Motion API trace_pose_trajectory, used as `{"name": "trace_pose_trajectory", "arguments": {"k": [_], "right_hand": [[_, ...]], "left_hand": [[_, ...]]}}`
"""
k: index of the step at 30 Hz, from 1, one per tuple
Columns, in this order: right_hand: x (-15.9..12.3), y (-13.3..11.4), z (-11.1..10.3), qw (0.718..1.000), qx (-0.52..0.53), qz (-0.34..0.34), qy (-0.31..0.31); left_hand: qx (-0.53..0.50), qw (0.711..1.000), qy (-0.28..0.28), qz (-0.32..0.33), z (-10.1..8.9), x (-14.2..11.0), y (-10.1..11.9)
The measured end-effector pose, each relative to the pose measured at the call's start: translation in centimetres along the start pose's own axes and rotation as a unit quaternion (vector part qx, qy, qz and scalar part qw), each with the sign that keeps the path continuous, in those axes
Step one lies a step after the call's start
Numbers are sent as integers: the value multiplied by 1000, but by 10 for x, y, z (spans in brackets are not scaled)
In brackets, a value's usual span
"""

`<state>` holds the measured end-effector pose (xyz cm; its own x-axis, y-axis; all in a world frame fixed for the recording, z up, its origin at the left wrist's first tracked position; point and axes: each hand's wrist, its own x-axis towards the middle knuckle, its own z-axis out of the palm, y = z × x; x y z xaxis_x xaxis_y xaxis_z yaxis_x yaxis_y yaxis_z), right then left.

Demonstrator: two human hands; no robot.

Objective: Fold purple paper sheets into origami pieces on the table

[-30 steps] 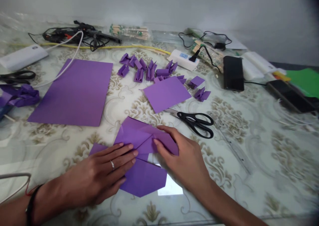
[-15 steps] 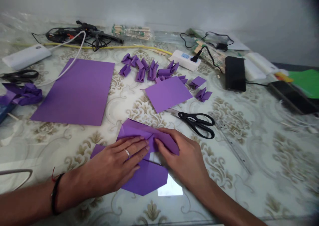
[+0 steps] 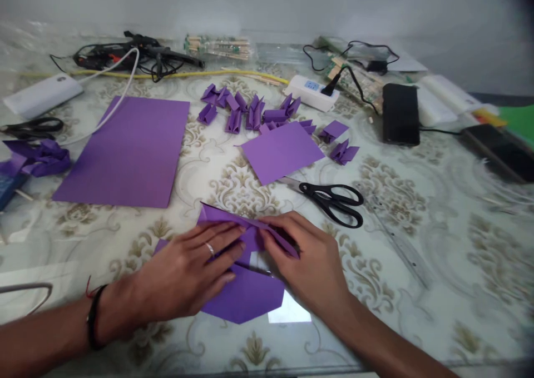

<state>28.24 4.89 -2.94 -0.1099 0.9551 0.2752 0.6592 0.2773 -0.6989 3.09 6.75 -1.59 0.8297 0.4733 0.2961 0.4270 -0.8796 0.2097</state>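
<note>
A partly folded sheet of purple paper [image 3: 217, 214] lies in front of me, its upper flap raised off the table. My left hand [image 3: 187, 269] rests flat on it, fingers stretched out and a ring on one of them. Between thumb and fingers, my right hand [image 3: 302, 250] pinches the flap's right edge. Nearer to me is another purple piece [image 3: 246, 294] with angled corners, partly covered by my left hand. Beyond my right hand lie black-handled scissors [image 3: 334, 200], their blade tips under a flat purple sheet [image 3: 281, 151].
Several small folded purple pieces [image 3: 254, 114] stand at the back middle. A large purple sheet [image 3: 129, 155] lies on the left, a clear ruler [image 3: 398, 242] on the right. A power strip [image 3: 311, 93], a black phone-like device [image 3: 400, 114] and cables line the back.
The raised flap has tipped upward and now shows more edge-on, with my right hand still pinching it. My left hand stays on the paper, nearly unmoved. The view has shifted slightly.
</note>
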Motion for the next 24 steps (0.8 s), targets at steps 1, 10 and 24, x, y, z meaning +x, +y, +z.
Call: {"name": "trace_pose_trajectory", "arguments": {"k": [1,10,24], "right_hand": [[0,0,0,1000,1,-1,0],[9,-8,-3,999,9,23,33],[11,-12,2,998,17,7,53]], "left_hand": [[15,999,37,-7,-6,1,-2],[113,975,152,-119,-27,33,-19],[-106,941,189,-261,1,59,-32]]}}
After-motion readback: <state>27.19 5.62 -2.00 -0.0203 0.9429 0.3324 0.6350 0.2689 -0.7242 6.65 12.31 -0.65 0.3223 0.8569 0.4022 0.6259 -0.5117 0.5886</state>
